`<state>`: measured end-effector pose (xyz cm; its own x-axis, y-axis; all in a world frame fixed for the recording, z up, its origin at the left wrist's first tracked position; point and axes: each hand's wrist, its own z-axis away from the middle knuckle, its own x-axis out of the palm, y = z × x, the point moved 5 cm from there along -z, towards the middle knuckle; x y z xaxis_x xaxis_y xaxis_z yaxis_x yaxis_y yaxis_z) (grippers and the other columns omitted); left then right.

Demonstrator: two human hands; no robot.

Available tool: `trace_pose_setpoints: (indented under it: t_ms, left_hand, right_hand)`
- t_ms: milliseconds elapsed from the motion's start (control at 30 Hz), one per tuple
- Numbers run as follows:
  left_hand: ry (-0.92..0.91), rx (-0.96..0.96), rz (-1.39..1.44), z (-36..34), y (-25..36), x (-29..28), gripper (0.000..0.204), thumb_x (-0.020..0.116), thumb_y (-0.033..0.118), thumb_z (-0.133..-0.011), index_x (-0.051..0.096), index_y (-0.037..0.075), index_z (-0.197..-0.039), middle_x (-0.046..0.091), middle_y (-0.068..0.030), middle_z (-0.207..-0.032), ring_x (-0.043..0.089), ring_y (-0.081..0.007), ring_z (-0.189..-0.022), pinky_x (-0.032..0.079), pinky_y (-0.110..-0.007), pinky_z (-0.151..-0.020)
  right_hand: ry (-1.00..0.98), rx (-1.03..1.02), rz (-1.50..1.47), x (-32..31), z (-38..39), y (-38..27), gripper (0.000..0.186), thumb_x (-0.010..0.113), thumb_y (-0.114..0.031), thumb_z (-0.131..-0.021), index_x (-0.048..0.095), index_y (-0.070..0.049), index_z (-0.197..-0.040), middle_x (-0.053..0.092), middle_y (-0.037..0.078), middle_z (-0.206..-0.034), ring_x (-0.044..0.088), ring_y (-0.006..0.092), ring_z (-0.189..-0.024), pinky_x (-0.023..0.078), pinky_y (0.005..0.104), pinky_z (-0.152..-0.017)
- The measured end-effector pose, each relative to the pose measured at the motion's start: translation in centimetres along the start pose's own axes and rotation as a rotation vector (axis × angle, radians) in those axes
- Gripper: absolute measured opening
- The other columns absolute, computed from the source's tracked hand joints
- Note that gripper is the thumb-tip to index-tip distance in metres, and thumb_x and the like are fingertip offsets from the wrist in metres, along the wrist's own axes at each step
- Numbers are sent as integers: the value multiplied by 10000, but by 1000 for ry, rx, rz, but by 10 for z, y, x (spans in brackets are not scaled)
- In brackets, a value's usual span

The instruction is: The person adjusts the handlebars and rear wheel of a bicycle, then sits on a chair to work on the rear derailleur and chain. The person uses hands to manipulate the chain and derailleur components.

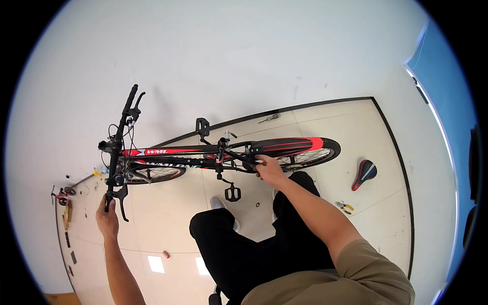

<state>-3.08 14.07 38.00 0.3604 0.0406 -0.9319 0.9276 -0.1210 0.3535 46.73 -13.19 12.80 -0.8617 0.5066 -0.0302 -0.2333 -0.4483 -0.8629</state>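
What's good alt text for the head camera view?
A left hand holds the handlebar of a black-and-red bicycle, while the right hand is beside its rear mudguard. A saddle and yellow-handled pliers lie on the floor to the right.

Facing a bicycle (183, 151) standing crosswise on the floor (168, 218) before the legs (223, 244), handlebar (116, 147) at left, rear wheel (333, 148) at right. Resting the left hand (107, 219) on the handlebar's near end, the right hand (269, 170) by the front of the rear mudguard (292, 146). Seeing a saddle (363, 175) lying rightward, pliers (346, 207) nearer, a tool (273, 117) beyond the bicycle.
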Motion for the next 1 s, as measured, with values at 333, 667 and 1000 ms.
trace_pose_setpoints:
  t_ms: [333, 667, 1000]
  left_hand:
    - [118, 139, 23, -10, -10, 27, 390, 639, 190, -1018, 654, 64, -1387, 642, -27, -826, 553, -122, -748, 471, -312, -696]
    - [73, 246, -84, -22, -7, 50, 393, 626, 217, -1031, 644, -3, -1357, 740, -201, -1193, 722, -296, -1050, 532, -373, -896]
    - [58, 105, -118, -1, 6, 40, 405, 601, 234, -1043, 630, 6, -1376, 753, -167, -1175, 718, -277, -1003, 524, -382, -859]
  right_hand:
    - [29, -250, 406, 19, -29, 41, 785, 607, -129, -930, 250, -120, -1629, 712, 253, -1004, 679, 443, -989, 513, 511, -911]
    - [60, -267, 511, -13, -45, 46, 748, 560, -91, -900, 336, -200, -1605, 694, 296, -1074, 675, 471, -980, 528, 530, -861]
    - [529, 199, -647, -52, -24, 70, 250, 702, -143, -923, 613, -87, -1150, 685, 60, -873, 681, 155, -788, 549, 331, -618]
